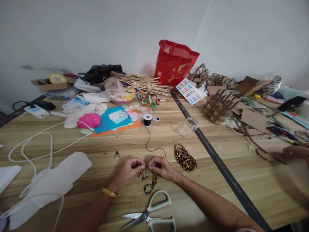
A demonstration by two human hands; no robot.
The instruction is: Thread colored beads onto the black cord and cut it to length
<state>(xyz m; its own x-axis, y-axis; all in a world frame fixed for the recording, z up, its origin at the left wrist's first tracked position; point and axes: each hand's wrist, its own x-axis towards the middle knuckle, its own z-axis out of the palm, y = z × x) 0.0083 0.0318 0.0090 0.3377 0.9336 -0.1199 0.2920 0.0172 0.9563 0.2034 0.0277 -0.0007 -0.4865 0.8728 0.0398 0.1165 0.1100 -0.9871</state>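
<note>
My left hand (129,170) and my right hand (162,167) meet over the wooden table (96,151), fingers pinched together. Between them hangs a short string of coloured beads (143,174), and both hands grip it. A black cord (149,141) runs from my right hand up to a black spool (147,119). Another beaded loop (150,186) lies on the table just below my hands. A pile of beaded strings (185,158) rests to the right of my right hand. Grey-handled scissors (151,214) lie close to me, under my forearms.
A clear jar (189,126), pink yarn (88,120), blue and orange paper (111,124) and craft clutter fill the far side. A red bag (174,62) leans on the wall. White bags (50,180) and cable (31,146) lie left. Another person's hand (294,151) works amid cardboard at right.
</note>
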